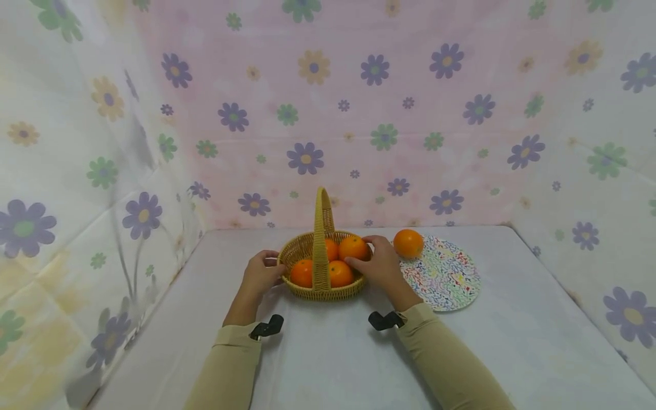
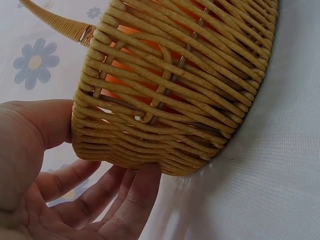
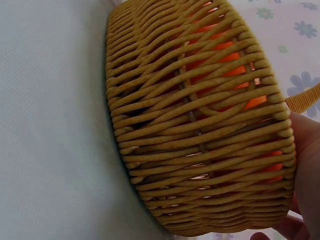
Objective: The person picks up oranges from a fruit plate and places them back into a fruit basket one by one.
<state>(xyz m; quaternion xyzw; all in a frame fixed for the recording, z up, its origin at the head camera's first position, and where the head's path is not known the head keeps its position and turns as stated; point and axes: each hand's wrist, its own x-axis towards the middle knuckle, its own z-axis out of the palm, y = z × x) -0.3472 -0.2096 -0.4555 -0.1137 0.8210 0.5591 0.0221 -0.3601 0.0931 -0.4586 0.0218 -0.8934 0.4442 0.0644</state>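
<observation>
A yellow woven basket (image 1: 328,294) with a tall arched handle stands on the table and holds several oranges (image 1: 302,273). At its left end my left hand (image 1: 262,273) grips the rim; the left wrist view shows that thumb at the top edge and the fingers against the outer wicker wall (image 2: 165,100). Over the right end reaches my right hand (image 1: 381,265), with thumb and fingers around an orange (image 1: 352,247) inside the basket. In the right wrist view the wicker wall (image 3: 200,125) hides much of that grip.
Right of the basket lies a round, colourfully speckled mat (image 1: 448,276). One more orange (image 1: 408,244) sits at the mat's upper left edge. The white-covered table (image 1: 323,359) meets flowered cloth walls (image 1: 348,114) at the back and sides.
</observation>
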